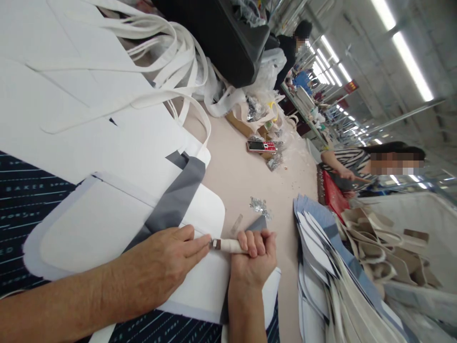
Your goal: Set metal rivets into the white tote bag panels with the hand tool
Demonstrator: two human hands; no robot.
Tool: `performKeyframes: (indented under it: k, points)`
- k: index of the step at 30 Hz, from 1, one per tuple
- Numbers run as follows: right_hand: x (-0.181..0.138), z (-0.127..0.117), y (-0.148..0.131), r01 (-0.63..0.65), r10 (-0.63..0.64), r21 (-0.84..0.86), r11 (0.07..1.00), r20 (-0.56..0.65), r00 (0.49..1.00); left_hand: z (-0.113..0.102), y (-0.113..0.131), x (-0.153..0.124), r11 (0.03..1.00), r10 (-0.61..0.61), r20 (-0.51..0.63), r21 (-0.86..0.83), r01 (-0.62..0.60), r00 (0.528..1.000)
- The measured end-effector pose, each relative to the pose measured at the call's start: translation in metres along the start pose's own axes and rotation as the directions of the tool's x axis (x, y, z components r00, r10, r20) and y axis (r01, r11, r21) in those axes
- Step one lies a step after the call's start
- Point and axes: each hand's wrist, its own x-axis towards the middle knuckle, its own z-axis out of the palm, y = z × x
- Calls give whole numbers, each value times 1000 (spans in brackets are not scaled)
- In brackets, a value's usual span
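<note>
My right hand [255, 255] is closed around a short tool with a white wrapped handle [230, 246] and a metal collar. The tool's tip points at my left fingertips, and its very end is hidden there. My left hand [167, 262] lies flat with fingers stretched out, pressing on a white rounded panel [117, 214]. A grey strip [178, 195] crosses that panel beside the left hand. Under it spreads dark fabric [21, 200] printed with white lettering.
White straps [178, 57] and white sheets [46, 95] lie at upper left. A red-and-black phone [262, 146] and small metal pieces [260, 206] rest on the table [228, 157]. Stacked panels [321, 267] stand at right, near a bin of beige pieces [385, 238]. A co-worker [350, 162] sits beyond.
</note>
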Motion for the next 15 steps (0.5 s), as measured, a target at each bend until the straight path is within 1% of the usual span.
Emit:
performKeyframes:
  k: [2, 4, 6, 8, 9, 11, 13, 15]
  points:
    - [-3, 9, -1, 24, -24, -30, 999, 15, 1000, -2, 0, 1, 999, 35, -15, 13, -35, 999]
    - [-9, 19, -2, 69, -64, -67, 995, 75, 995, -4, 0, 1, 1000, 4, -53, -6, -5, 999]
    - [-17, 29, -3, 129, -111, -89, 988, 186, 976, -5, 0, 1, 999, -41, -73, -38, 38, 996]
    - [-22, 35, -5, 176, -144, -83, 981, 302, 942, -7, 0, 1, 997, -61, -79, -58, 57, 995]
    - [-23, 36, -6, 183, -149, -72, 980, 334, 931, -8, 0, 2, 997, -62, -74, -57, 58, 995]
    - [-22, 33, -8, 168, -142, -55, 984, 322, 936, -9, 0, 2, 998, -50, -66, -41, 48, 997]
    - [-18, 27, -10, 155, -139, -45, 987, 250, 958, -10, -1, 2, 999, -41, -58, -32, 39, 997]
    - [-15, 22, -10, 154, -144, -35, 987, 199, 969, -10, -1, 1, 998, -38, -51, -42, 36, 998]
